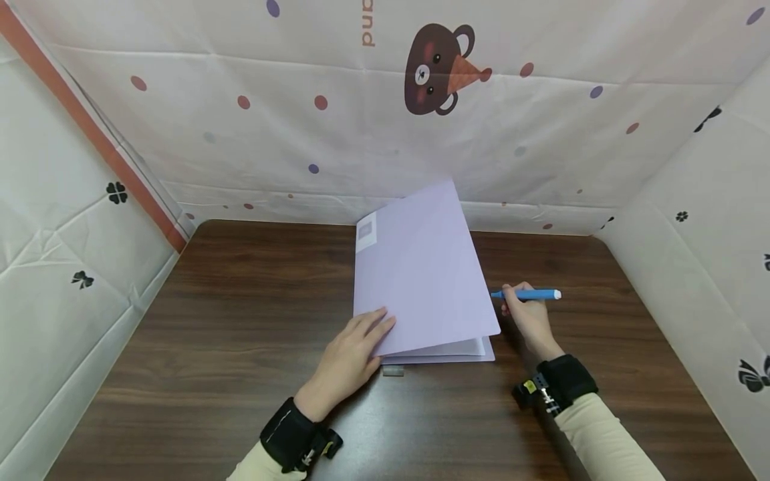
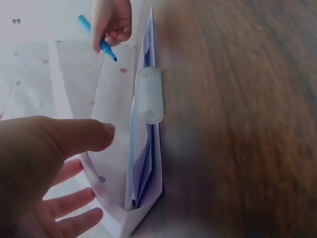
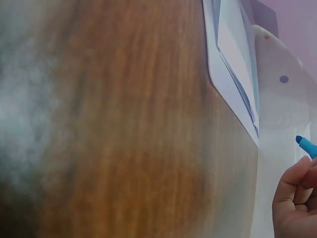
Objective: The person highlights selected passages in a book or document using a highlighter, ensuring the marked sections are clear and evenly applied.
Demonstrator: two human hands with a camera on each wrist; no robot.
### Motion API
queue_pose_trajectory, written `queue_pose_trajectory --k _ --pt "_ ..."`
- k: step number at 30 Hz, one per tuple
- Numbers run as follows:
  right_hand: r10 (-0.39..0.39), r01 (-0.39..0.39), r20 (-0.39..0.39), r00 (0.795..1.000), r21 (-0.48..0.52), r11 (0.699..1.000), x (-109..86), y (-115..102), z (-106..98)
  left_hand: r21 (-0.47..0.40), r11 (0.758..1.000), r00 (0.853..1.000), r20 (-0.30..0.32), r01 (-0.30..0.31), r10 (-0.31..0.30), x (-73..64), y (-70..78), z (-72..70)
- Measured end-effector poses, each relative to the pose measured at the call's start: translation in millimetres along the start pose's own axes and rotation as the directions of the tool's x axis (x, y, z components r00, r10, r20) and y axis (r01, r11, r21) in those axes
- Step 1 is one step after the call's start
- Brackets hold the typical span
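Observation:
A lilac folder [image 1: 421,267] lies on the table with its cover partly raised and white sheets [image 3: 235,54] inside. My left hand [image 1: 351,351] rests its fingers on the cover's near left corner. In the left wrist view its thumb [image 2: 84,136] stands apart from the other fingers. To the right of the folder, my right hand [image 1: 529,317] pinches a blue marker [image 1: 538,294]. The marker is uncapped, and its dark tip [image 2: 115,59] points toward the folder. Near the left fingertips, a small translucent cylinder [image 2: 150,94] lies by the folder's near edge.
The dark wooden table [image 1: 240,314] extends to both sides of the folder. Behind it hangs a white printed cloth [image 1: 271,133] with dots and a bear, and more cloth closes in the left and right sides. A white label [image 1: 365,232] is on the cover.

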State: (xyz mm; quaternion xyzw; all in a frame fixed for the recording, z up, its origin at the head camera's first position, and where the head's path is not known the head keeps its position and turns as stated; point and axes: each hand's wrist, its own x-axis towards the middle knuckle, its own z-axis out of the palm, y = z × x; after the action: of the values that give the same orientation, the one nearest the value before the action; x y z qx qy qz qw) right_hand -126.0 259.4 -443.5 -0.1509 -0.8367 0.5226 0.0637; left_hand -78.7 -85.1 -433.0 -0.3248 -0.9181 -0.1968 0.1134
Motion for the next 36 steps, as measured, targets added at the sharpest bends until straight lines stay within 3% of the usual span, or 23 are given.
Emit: queue_pose_trajectory --k 14,28,36 --pt "-0.002 0.002 -0.005 1.0 0.005 1.0 1.5 -1 -4 0.063 0.998 0.99 0.139 -0.023 0.014 8.8 3.9 2.7" --pt "-0.016 0.016 0.013 1.0 0.03 0.999 0.9 -3 -6 0.095 0.994 0.984 0.177 -0.047 0.03 14.3 7.0 4.5" --pt "-0.009 0.008 0.004 1.0 0.042 0.999 0.7 -1 -7 0.096 0.995 0.973 0.23 -0.018 -0.005 17.7 10.3 4.5"
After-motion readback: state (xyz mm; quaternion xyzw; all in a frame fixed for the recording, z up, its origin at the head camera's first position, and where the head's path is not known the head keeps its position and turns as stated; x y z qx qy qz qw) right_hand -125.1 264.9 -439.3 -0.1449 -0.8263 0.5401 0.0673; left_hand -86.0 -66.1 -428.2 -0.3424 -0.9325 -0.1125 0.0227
